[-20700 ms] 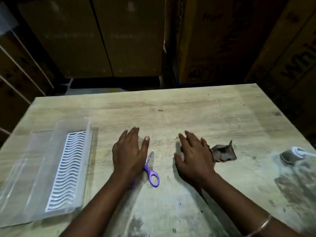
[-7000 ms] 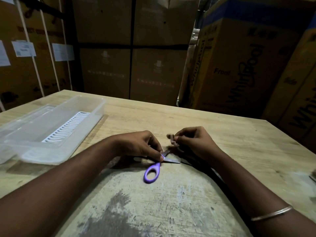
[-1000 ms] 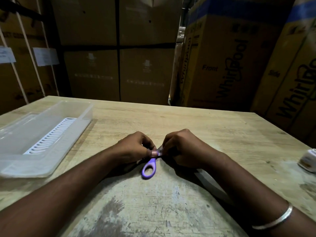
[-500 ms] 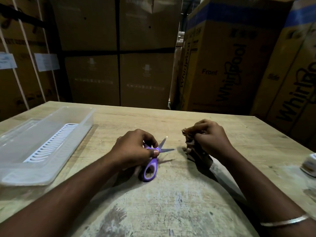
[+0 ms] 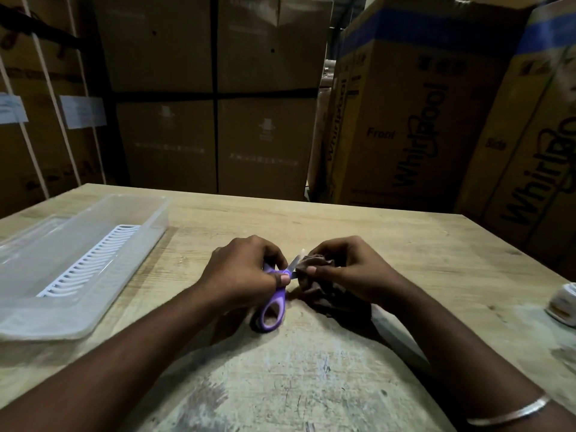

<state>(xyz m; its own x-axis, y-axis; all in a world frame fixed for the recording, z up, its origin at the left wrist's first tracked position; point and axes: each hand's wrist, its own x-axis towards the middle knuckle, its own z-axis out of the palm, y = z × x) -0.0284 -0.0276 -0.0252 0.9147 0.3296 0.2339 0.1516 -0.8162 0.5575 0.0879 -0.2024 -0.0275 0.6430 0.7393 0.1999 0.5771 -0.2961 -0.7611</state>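
Purple-handled scissors (image 5: 274,307) lie at the middle of the wooden table (image 5: 311,385). My left hand (image 5: 243,272) grips them near the pivot, one handle loop resting on the table. The blades point up and right, with one tip showing between the hands. My right hand (image 5: 352,272) pinches a crumpled brown cloth (image 5: 314,269) and holds it against the blades. The lower part of the cloth trails on the table under my right wrist. How wide the blades stand apart is hidden by the cloth.
A clear plastic tray (image 5: 93,316) with a white slotted insert (image 5: 93,260) sits on the left of the table. A small white object (image 5: 564,304) lies at the right edge. Tall cardboard boxes (image 5: 405,120) stand close behind the table.
Half a second ago my hands were apart and the open blades stood free. Now my right hand has brought the cloth left onto the blades.
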